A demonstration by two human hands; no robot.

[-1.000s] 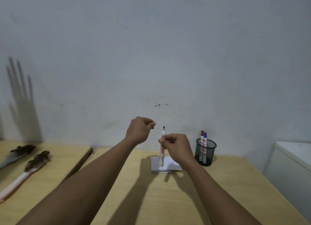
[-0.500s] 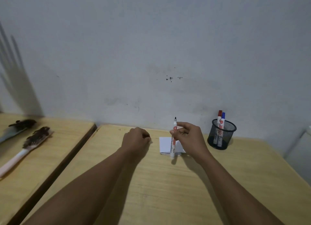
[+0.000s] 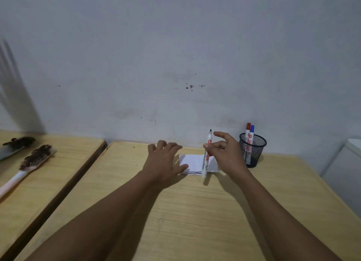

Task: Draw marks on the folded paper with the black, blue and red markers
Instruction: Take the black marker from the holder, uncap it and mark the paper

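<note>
The left hand (image 3: pixel 163 164) has come down from its raised fist and lies spread on the tabletop (image 3: pixel 195 212) — thumb on the folded paper (image 3: pixel 192 163). The right hand (image 3: pixel 224 155) has lowered the black marker (image 3: pixel 206 155), fingers loosening.

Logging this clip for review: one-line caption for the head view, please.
Right hand holds uncapped black marker tip-up over folded paper, left hand pinning its edge.

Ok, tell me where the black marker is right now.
In the head view, the black marker stands nearly upright, tip up, in the right hand, over the folded paper, left of the mesh cup.
</note>
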